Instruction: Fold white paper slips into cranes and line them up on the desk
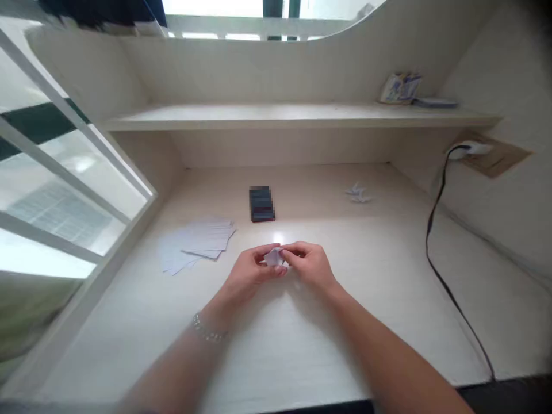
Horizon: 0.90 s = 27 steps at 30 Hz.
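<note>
Between both hands, over the middle of the desk, is a small folded piece of white paper (272, 257). My left hand (250, 267) pinches it from the left, thumb below and fingers above. From the right, my right hand (308, 261) grips its other side with thumb and fingertips. The fingers cover part of the paper, so its full shape is hidden. To the left lie loose sheets of white paper (209, 236), fanned and overlapping. Farther back on the right are small folded white paper pieces (359, 194) with pointed ends.
A dark, pixelated rectangular object (261, 204) lies beyond my hands. A black cable (431, 230) runs from a wall socket (474, 148) down the desk's right side. A shelf (276, 113) spans the back, holding a small packet (401, 88). White bars (56, 158) border the left.
</note>
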{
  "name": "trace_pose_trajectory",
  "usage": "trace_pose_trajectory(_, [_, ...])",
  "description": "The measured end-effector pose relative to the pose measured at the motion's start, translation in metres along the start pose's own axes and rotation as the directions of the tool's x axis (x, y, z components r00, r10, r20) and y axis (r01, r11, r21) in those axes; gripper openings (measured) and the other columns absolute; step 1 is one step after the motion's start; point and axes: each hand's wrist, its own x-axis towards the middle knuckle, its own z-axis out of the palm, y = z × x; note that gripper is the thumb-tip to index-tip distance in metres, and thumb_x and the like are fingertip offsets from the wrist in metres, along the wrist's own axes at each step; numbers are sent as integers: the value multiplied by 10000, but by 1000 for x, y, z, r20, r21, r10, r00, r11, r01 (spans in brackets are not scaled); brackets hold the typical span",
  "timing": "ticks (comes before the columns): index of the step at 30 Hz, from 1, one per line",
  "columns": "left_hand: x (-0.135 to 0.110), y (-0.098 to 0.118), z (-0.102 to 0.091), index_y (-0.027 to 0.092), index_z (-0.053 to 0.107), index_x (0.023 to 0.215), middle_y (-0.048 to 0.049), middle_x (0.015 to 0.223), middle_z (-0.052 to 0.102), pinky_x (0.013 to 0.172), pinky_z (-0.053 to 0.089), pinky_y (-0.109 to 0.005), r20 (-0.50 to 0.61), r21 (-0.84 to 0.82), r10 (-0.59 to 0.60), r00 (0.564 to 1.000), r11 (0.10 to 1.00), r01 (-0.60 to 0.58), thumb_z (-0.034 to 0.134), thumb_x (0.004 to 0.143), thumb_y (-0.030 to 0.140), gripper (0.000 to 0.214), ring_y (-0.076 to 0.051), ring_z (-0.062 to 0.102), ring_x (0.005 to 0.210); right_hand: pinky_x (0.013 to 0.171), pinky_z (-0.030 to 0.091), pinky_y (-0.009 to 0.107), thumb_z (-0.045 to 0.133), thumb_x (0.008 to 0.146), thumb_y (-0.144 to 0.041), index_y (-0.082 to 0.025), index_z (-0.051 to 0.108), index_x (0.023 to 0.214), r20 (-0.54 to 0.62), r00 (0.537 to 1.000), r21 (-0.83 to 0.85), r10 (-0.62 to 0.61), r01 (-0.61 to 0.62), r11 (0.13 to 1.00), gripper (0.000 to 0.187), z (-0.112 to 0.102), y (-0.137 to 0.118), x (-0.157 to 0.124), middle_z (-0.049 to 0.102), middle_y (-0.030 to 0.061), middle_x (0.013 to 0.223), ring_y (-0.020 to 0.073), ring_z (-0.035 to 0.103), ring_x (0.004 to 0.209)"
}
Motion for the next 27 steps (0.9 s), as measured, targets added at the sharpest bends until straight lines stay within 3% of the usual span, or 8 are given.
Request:
trace_pose_trajectory(4, [1,4,3,174,615,1109,-79,953,636,772,451,-310,-37,-12,-13,999,1000,13,779,597,198,538,-169,571,827,654,475,272,595,759,-280,-172,716,850,4,1000,10,9,-9,1000,185,-1,1,0,711,51,814,186,644,751])
trace_pose_trajectory(9, [2,2,6,162,642,1017,-74,947,618,772,472,-339,-43,-131,-12,999,991,7,693,703,232,326,-144,580,761,682,480,296,604,753,-296,-160,718,863,27,1000,46,-6,5,999,209,-1,4,1,712,71,827,200,643,763])
trace_pose_trajectory(16, [6,-5,5,149,659,938,-54,845,623,726,477,-308,-106,-117,21,994,993,-33,683,697,195,247,-131,564,725,693,488,301,563,770,-257,-165,702,977,134,991,121,-6,-10,993,265,-2,10,6,705,82,917,192,636,791])
trace_pose_trajectory(22, [6,-5,7,134,668,917,-66,831,628,638,455,-267,-152,-19,39,988,999,-42,676,717,316,270,-114,547,644,729,480,307,585,746,-238,-174,717,912,102,994,24,-24,22,999,221,-2,7,5,714,72,887,204,643,822])
trace_pose_trajectory(27, [6,-6,7,137,676,903,-73,814,649,632,449,-272,-189,19,21,982,1000,-18,714,673,320,296,-120,553,628,692,478,275,588,741,-226,-183,719,852,88,996,-32,-20,23,999,177,-2,6,2,717,49,831,184,648,783])
